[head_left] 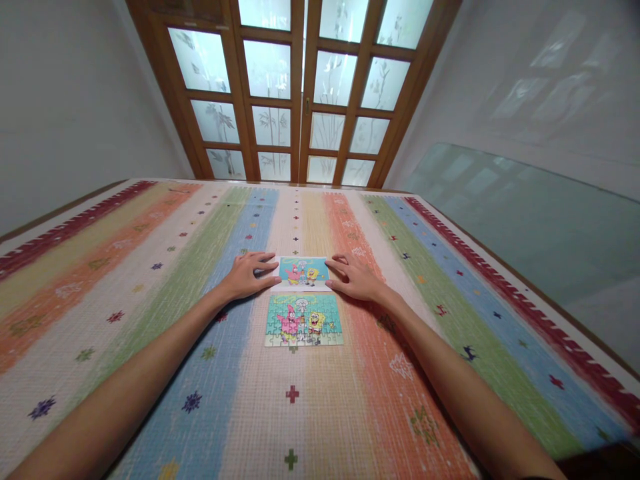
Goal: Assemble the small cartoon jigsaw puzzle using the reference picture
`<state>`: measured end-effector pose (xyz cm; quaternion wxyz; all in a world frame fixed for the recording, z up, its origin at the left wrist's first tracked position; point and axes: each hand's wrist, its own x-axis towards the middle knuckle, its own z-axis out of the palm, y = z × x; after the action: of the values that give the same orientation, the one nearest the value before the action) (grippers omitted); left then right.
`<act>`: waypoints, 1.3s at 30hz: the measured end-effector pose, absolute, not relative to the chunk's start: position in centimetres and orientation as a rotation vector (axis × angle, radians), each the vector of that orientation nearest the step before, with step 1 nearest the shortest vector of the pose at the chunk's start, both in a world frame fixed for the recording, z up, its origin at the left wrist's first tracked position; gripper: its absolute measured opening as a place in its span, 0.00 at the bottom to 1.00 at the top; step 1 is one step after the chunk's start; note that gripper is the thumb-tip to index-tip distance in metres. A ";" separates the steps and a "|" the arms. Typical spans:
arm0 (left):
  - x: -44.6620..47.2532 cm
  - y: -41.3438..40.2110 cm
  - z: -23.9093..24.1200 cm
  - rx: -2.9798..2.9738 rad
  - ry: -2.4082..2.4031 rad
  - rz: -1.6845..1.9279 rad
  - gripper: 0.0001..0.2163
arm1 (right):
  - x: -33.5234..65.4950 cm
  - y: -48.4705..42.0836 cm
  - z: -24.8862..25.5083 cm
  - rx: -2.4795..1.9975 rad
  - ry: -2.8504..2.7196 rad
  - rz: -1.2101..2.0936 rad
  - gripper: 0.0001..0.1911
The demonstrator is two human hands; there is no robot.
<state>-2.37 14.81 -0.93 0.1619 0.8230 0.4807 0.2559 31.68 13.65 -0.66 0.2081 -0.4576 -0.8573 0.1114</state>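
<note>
A small picture card (303,273) with a white border shows three cartoon figures on a blue-green ground. My left hand (247,275) holds its left side, thumb at the lower corner and fingers at the upper one. On the opposite edge, my right hand (356,277) holds the card in the same way. Just below the card, towards me, lies an assembled jigsaw puzzle (304,320) bearing the same picture, its piece outlines visible. Neither hand touches the puzzle.
A striped tablecloth (265,407) with small printed motifs covers the table. Beyond the far edge stand wooden doors (300,100) with frosted panes. A pale glass-like panel (525,207) is at the right, and white walls rise on both sides.
</note>
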 end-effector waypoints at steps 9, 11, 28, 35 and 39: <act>-2.3 14.7 -0.9 2.327 1.366 0.758 0.20 | 31.6 13.5 -0.5 -1.303 -2.372 0.345 0.26; -2.3 14.7 -0.9 2.323 1.370 0.758 0.20 | 31.6 13.3 -0.4 -1.295 -2.362 0.343 0.26; -2.3 14.6 -0.7 2.349 1.393 0.707 0.23 | 30.9 13.1 -0.4 -1.254 -2.262 0.381 0.15; -2.3 14.6 -0.7 2.359 1.391 0.712 0.22 | 30.8 13.0 -0.3 -1.297 -2.201 0.426 0.20; -2.3 14.6 -0.7 2.358 1.390 0.728 0.23 | 30.9 13.0 -0.3 -1.299 -2.199 0.427 0.20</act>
<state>-2.32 14.61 -0.73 0.1543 0.8226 0.4849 0.2540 30.85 13.04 -0.28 0.2726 -0.4828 -0.8169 0.1587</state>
